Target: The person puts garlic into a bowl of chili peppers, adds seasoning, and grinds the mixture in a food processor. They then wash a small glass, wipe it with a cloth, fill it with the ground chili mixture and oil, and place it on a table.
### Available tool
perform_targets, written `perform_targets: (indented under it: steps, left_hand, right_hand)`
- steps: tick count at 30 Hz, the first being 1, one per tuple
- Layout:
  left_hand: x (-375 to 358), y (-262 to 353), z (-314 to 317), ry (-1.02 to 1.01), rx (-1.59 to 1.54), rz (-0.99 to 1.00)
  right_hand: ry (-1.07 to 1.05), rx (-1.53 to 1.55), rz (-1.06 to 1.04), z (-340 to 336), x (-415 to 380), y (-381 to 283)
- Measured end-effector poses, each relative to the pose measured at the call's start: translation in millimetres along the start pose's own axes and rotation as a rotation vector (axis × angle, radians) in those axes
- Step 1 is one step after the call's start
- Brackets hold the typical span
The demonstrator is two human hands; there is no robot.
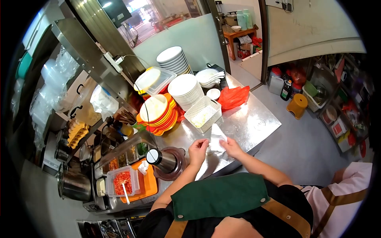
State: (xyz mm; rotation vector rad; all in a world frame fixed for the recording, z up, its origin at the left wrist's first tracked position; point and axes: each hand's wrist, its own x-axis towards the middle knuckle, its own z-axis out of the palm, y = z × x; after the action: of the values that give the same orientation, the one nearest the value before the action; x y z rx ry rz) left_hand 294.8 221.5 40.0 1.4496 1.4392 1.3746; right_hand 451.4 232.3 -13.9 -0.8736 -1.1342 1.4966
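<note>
Over the front of the steel counter (260, 124), my right hand (233, 148) pinches a thin white sheet (217, 139), paper or film by its look, which rises to a point. Just left of it, my left hand (198, 150) has its fingers pressed together; what they hold, if anything, I cannot tell. Directly behind the sheet stands a white perforated basket (214, 114) with pale bits inside. A dark-based appliance with a steel cylinder (168, 162) is beside my left forearm.
White plates (184, 89), orange and yellow bowls (162, 115) and a red plastic bag (233, 98) crowd the counter's back. At left, a tub of chopped red food (123, 182) sits on an orange tray (149, 184). Another person (343, 194) is close on my right.
</note>
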Motion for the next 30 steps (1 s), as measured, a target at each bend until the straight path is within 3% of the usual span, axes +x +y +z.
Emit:
perform_targets:
  steps: [2,4,6,11,12,14,16,17,18,20,21,22,24,26,28,29,30]
  left_hand:
    - [0.1,4.7,-4.5,-0.074,-0.441,-0.214]
    - [-1.8,7.3,-14.2,-0.079,-0.536,-0.326]
    - [-9.0,11.3,-22.5,-0.136,-0.797,-0.494]
    - [-18.9,10.1,-27.9,-0.174,-0.816,-0.525]
    - [-18.6,12.5,-27.2,-0.182,-0.772,-0.439]
    - [-17.7,19.7,-27.4,-0.189,-0.727,-0.356]
    - [-17.0,30.1,-29.5,-0.192,-0.424,-0.118]
    - [-16.8,33.9,-33.3,-0.182,-0.325,-0.082]
    - [-15.2,37.8,-39.2,-0.184,-0.325,-0.083]
    - [-8.8,46.3,-51.4,-0.313,0.058,0.397]
    - [-5.1,51.7,-53.7,-0.363,0.211,0.554]
    - [-3.8,61.0,-53.4,-0.366,0.209,0.551]
    - [-3.8,76.2,-52.0,-0.532,0.376,0.845]
    - [-9.1,70.7,-45.6,-0.51,0.36,0.811]
    - [-12.9,57.3,-42.4,-0.419,0.314,0.511]
    - [-14.1,52.5,-41.5,-0.432,0.355,0.312]
    - [-13.3,47.5,-40.9,-0.437,0.355,0.309]
  right_hand:
    - [0.007,-0.025,0.013,19.2,-6.1,-28.4]
    - [-0.034,0.036,-0.003,22.4,-3.4,-32.6]
    - [-0.09,-0.118,-0.068,17.8,-0.7,-35.8]
    - [-0.024,-0.248,-0.262,29.8,-9.8,-54.0]
    - [0.039,-0.265,-0.35,31.4,-9.3,-51.5]
    - [0.141,-0.148,-0.237,39.0,-6.7,-48.2]
    - [0.168,0.323,0.113,41.4,-3.6,-53.9]
    - [0.008,0.309,0.292,33.1,-7.6,-61.9]
    - [0.011,0.31,0.292,26.6,-10.6,-67.0]
    - [-0.488,0.112,0.604,16.5,-14.7,-74.0]
    - [-0.517,0.05,0.575,15.8,-20.3,-76.3]
    - [-0.514,0.052,0.578,12.1,-22.4,-70.0]
    - [-0.328,0.131,0.548,3.1,-22.0,-54.6]
    - [-0.269,0.181,0.485,-3.8,-18.1,-48.6]
    - [-0.102,-0.354,0.121,-5.2,-13.7,-47.9]
    - [-0.108,-0.339,0.007,-4.8,-14.0,-48.5]
    - [-0.105,-0.336,0.011,-0.3,-16.3,-59.5]
